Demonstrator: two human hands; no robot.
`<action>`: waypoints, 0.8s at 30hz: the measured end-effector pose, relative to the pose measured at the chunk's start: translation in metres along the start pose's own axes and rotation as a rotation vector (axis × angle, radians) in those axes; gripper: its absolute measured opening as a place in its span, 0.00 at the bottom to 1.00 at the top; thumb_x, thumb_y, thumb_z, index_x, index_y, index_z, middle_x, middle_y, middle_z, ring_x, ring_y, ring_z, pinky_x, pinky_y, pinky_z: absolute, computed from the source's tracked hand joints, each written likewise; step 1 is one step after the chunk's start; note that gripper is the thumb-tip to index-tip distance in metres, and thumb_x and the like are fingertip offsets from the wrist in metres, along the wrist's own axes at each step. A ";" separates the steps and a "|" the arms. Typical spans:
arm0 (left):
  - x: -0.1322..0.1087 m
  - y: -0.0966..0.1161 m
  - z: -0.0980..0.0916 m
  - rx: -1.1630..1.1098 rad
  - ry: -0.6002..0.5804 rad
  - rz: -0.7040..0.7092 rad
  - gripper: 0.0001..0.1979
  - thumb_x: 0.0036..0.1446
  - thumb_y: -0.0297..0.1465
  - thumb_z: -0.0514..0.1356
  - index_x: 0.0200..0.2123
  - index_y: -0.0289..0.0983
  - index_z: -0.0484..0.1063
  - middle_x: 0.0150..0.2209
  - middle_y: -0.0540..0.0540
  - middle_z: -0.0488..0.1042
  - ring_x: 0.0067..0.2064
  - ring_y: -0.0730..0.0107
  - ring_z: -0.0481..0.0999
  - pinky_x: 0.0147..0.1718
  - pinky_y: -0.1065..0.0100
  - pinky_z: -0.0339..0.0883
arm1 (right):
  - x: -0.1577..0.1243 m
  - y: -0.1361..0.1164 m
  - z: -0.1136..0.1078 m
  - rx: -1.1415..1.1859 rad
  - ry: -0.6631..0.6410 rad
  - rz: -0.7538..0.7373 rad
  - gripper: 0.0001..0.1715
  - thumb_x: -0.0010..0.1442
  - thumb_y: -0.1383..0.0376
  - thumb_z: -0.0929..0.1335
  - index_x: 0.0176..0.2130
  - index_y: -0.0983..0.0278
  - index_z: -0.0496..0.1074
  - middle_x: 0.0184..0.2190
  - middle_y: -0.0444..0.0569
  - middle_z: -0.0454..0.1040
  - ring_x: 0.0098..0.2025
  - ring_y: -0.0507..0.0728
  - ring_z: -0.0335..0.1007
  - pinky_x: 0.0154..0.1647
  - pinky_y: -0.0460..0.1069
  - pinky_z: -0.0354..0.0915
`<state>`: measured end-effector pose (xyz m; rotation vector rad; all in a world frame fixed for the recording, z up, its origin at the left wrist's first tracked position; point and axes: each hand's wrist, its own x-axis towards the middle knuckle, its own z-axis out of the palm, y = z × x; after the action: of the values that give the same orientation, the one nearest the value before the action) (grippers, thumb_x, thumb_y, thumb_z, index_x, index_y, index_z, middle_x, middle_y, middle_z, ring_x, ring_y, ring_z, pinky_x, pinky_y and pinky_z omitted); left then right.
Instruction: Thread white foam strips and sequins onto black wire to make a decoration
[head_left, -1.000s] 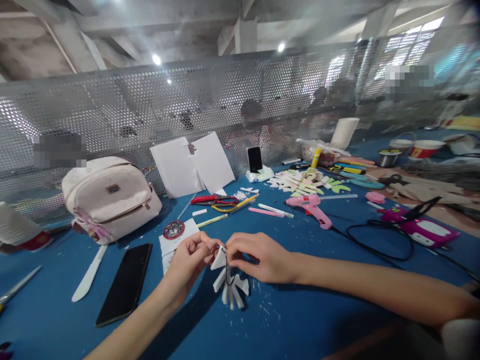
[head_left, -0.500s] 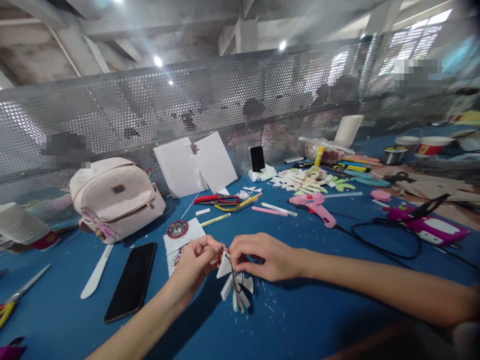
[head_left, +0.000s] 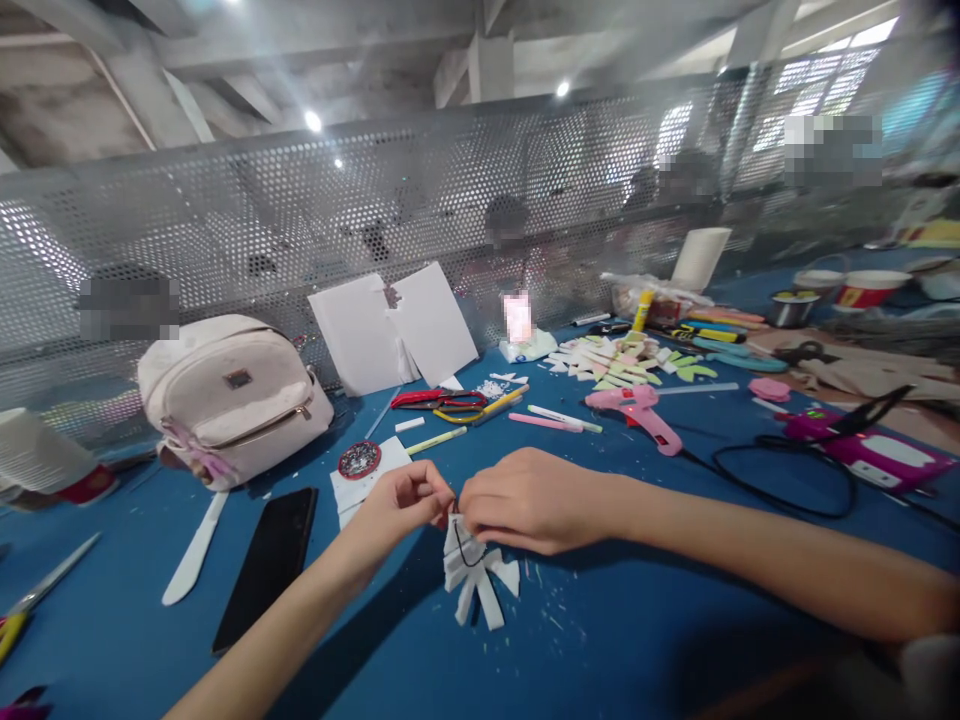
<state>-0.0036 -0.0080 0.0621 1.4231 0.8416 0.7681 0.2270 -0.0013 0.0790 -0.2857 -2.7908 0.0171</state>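
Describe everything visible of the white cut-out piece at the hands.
The white cut-out piece looks stiff, perhaps foam, with blunt strips fanning downward. A thin black cord loops across its front. The left hand and right hand meet at its top, partly hiding it. Whether it touches the blue table is unclear.

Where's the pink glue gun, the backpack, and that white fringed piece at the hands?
Pink glue gun [head_left: 639,407]: head view, on its body.
Backpack [head_left: 232,405]: head view, on its front.
White fringed piece [head_left: 490,602]: head view, on one strip.

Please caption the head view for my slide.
Left hand and right hand meet at a dark cord and white pieces above a blue table.
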 end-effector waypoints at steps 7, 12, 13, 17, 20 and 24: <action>-0.003 0.002 -0.001 -0.136 -0.012 -0.098 0.14 0.52 0.38 0.69 0.28 0.34 0.71 0.26 0.49 0.72 0.29 0.75 0.69 0.34 0.73 0.63 | 0.000 0.002 0.010 -0.101 0.042 -0.033 0.11 0.71 0.64 0.60 0.41 0.64 0.71 0.40 0.48 0.76 0.38 0.53 0.69 0.32 0.49 0.59; 0.000 -0.006 0.001 -0.238 0.026 -0.150 0.15 0.48 0.37 0.72 0.26 0.34 0.72 0.24 0.51 0.71 0.26 0.76 0.68 0.32 0.73 0.64 | -0.001 0.001 0.014 -0.139 0.086 -0.033 0.12 0.71 0.65 0.61 0.41 0.64 0.72 0.40 0.49 0.77 0.38 0.53 0.70 0.32 0.49 0.60; 0.001 -0.007 0.001 -0.242 0.036 -0.150 0.14 0.47 0.37 0.72 0.26 0.34 0.72 0.24 0.51 0.71 0.27 0.76 0.68 0.32 0.73 0.64 | -0.001 0.001 0.014 -0.138 0.091 -0.033 0.12 0.71 0.65 0.61 0.41 0.64 0.72 0.40 0.49 0.77 0.38 0.53 0.70 0.32 0.49 0.60; 0.000 -0.007 0.000 -0.235 0.065 -0.132 0.13 0.49 0.36 0.71 0.26 0.34 0.72 0.25 0.48 0.74 0.27 0.76 0.70 0.33 0.73 0.65 | -0.002 0.003 0.017 -0.151 0.117 -0.041 0.12 0.71 0.65 0.61 0.41 0.64 0.72 0.42 0.48 0.78 0.36 0.53 0.70 0.32 0.49 0.61; -0.001 -0.003 0.002 -0.217 0.081 -0.126 0.13 0.50 0.36 0.70 0.26 0.34 0.72 0.26 0.47 0.76 0.28 0.74 0.71 0.33 0.72 0.66 | -0.002 0.004 0.016 -0.127 0.120 -0.044 0.12 0.71 0.65 0.61 0.41 0.64 0.72 0.43 0.48 0.77 0.38 0.53 0.71 0.33 0.49 0.61; -0.004 0.002 0.002 -0.181 0.103 -0.089 0.13 0.50 0.37 0.69 0.26 0.34 0.72 0.28 0.45 0.78 0.30 0.71 0.74 0.35 0.70 0.66 | -0.002 0.007 0.014 -0.004 0.088 -0.031 0.10 0.70 0.65 0.61 0.42 0.64 0.71 0.42 0.50 0.77 0.41 0.53 0.71 0.36 0.49 0.62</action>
<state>-0.0037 -0.0127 0.0639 1.1865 0.8856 0.8336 0.2258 0.0054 0.0651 -0.2380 -2.7077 -0.0087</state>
